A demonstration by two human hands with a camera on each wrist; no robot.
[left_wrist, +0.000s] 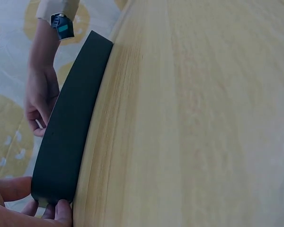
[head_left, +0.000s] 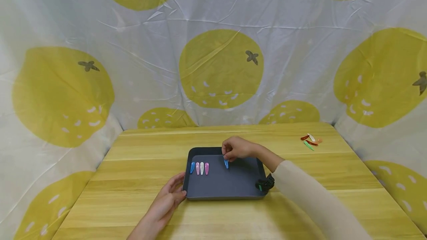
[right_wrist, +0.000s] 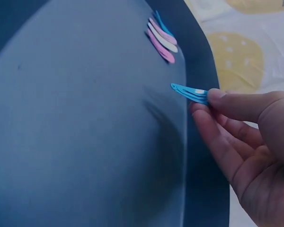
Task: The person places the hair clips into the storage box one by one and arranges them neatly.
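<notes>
A blue snap hair clip [right_wrist: 191, 93] is pinched between the thumb and fingers of my right hand [head_left: 237, 148]. The head view shows this clip over the far part of a dark grey tray [head_left: 230, 184]; its shadow falls on the tray floor in the right wrist view. Along the tray's left side lies a row of hair clips: a blue clip [head_left: 192, 167], a pink clip [head_left: 197, 168], a white clip [head_left: 201, 168] and another pink clip [head_left: 207, 168]. At the tray's near left corner, my left hand [head_left: 168, 199] grips the wall with thumb and fingers.
Several loose clips lie at the table's far right, among them a green clip [head_left: 308, 145], a white clip [head_left: 311, 137] and a dark red clip [head_left: 304, 137]. A lemon-patterned curtain [head_left: 220, 69] hangs behind the wooden table [head_left: 133, 180]. My right wrist wears a black device [head_left: 265, 183].
</notes>
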